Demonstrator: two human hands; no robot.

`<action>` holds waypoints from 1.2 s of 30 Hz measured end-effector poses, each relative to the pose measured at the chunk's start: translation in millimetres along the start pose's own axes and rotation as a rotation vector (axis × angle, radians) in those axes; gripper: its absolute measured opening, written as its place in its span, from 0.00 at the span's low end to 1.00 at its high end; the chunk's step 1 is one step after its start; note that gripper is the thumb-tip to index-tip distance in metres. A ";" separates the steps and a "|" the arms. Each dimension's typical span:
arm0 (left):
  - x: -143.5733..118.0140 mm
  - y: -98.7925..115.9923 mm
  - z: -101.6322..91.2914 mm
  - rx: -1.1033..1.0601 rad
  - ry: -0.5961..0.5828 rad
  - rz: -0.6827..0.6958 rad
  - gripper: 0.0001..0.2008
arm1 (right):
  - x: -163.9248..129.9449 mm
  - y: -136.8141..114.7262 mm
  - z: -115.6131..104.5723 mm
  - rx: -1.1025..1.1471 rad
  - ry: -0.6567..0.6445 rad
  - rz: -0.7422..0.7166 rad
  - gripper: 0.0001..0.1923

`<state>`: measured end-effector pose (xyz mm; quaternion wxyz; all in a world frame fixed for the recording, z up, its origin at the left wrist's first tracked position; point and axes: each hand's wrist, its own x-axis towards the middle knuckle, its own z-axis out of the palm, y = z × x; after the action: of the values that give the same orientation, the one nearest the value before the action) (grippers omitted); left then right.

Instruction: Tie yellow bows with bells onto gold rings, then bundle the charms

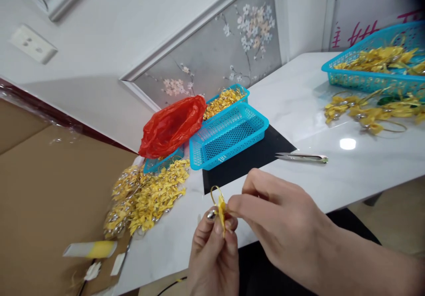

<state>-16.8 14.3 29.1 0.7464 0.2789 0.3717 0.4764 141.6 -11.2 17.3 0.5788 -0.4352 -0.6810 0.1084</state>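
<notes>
My left hand (pixel 212 254) pinches a small yellow ribbon bow with a thin gold loop (pixel 219 205) between thumb and fingers, near the table's front edge. My right hand (pixel 282 229) comes in from the right, its fingertips pinching the same yellow bow. Just behind my hands lies a black mat (pixel 245 156) on the white table (pixel 332 176). An empty blue basket (pixel 227 134) stands on that mat. A heap of finished yellow bows (pixel 146 196) lies to the left of my hands.
Small scissors (pixel 300 157) lie on the table to the right of the mat. A red plastic bag (pixel 171 125) covers another blue basket. A basket of yellow pieces (pixel 227 99) stands behind. At far right are a large blue basket (pixel 375 76) and loose yellow bows (pixel 368 110).
</notes>
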 end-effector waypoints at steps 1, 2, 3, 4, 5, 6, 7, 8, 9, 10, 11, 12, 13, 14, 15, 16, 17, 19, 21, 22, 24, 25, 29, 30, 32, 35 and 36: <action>-1.9 0.3 3.5 0.033 0.024 0.016 0.09 | -0.4 0.6 -0.1 0.033 0.003 0.020 0.11; -4.0 0.6 7.3 0.063 0.051 0.033 0.08 | -0.5 1.2 -0.5 0.068 0.008 0.040 0.12; -5.9 0.9 11.3 0.089 0.082 0.054 0.08 | -0.3 1.7 -1.3 0.100 0.011 0.063 0.12; -7.6 1.0 15.2 0.111 0.112 0.078 0.08 | 0.2 2.2 -2.5 0.129 0.011 0.082 0.12; -8.9 0.9 18.8 0.131 0.135 0.098 0.09 | 0.8 2.7 -3.9 0.151 0.010 0.097 0.11; -9.7 0.5 22.0 0.150 0.150 0.116 0.09 | 1.3 3.1 -5.4 0.169 0.008 0.106 0.11; -10.2 0.0 24.6 0.167 0.155 0.130 0.09 | 1.7 3.6 -6.9 0.183 0.008 0.114 0.10; -10.3 -0.6 26.8 0.180 0.156 0.141 0.09 | 1.8 3.9 -8.3 0.194 0.010 0.118 0.10; -10.2 -1.2 28.4 0.188 0.153 0.147 0.10 | 1.8 4.2 -9.5 0.204 0.007 0.122 0.10; -10.1 -1.7 29.7 0.190 0.153 0.145 0.10 | 1.5 4.3 -10.4 0.212 0.005 0.122 0.10; -10.1 -2.1 30.5 0.188 0.158 0.138 0.11 | 1.0 4.4 -11.1 0.218 0.003 0.126 0.10; -10.2 -2.4 31.2 0.183 0.164 0.130 0.12 | 0.5 4.5 -11.6 0.221 -0.002 0.132 0.10; -10.4 -2.5 31.6 0.179 0.168 0.122 0.12 | -0.1 4.7 -11.9 0.220 -0.011 0.136 0.10; -10.7 -2.4 31.8 0.178 0.168 0.117 0.13 | -0.7 5.0 -12.1 0.217 -0.021 0.143 0.10; -11.1 -2.2 31.9 0.180 0.165 0.116 0.13 | -1.2 5.4 -12.3 0.214 -0.030 0.150 0.11; -11.5 -2.0 31.9 0.182 0.163 0.118 0.12 | -1.7 6.0 -12.5 0.211 -0.041 0.153 0.11; -11.8 -1.8 31.8 0.185 0.161 0.121 0.12 | -2.0 6.8 -12.8 0.210 -0.052 0.150 0.11; -12.1 -1.3 31.8 0.187 0.156 0.122 0.12 | -2.4 8.3 -13.4 0.208 -0.061 0.138 0.12; -12.1 -1.0 32.0 0.183 0.152 0.121 0.12 | -2.6 9.3 -13.9 0.202 -0.066 0.130 0.12; -12.0 -1.0 32.1 0.181 0.155 0.119 0.12 | -2.7 9.6 -14.0 0.197 -0.072 0.131 0.12; -11.9 -0.9 32.5 0.178 0.167 0.113 0.12 | -3.0 9.5 -13.8 0.190 -0.083 0.134 0.12; -11.9 -0.8 32.5 0.175 0.173 0.110 0.12 | -3.1 9.4 -13.6 0.187 -0.088 0.135 0.12; -12.1 -0.4 31.7 0.169 0.167 0.084 0.12 | -3.3 10.5 -14.0 0.162 -0.103 0.132 0.12; -12.1 -0.2 31.3 0.172 0.162 0.074 0.12 | -3.2 11.4 -14.5 0.154 -0.111 0.122 0.12; -12.0 0.3 30.5 0.182 0.153 0.057 0.12 | -2.7 13.8 -16.0 0.143 -0.124 0.103 0.12; -12.0 1.2 30.5 0.192 0.149 0.032 0.12 | -1.9 16.7 -18.1 0.131 -0.129 0.086 0.12; -12.1 1.4 30.8 0.192 0.151 0.024 0.12 | -1.7 17.0 -18.5 0.130 -0.128 0.087 0.12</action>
<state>4.5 1.9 51.2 0.6803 0.3170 0.4674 0.4671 165.7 -8.9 10.7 0.5560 -0.4181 -0.6886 0.2048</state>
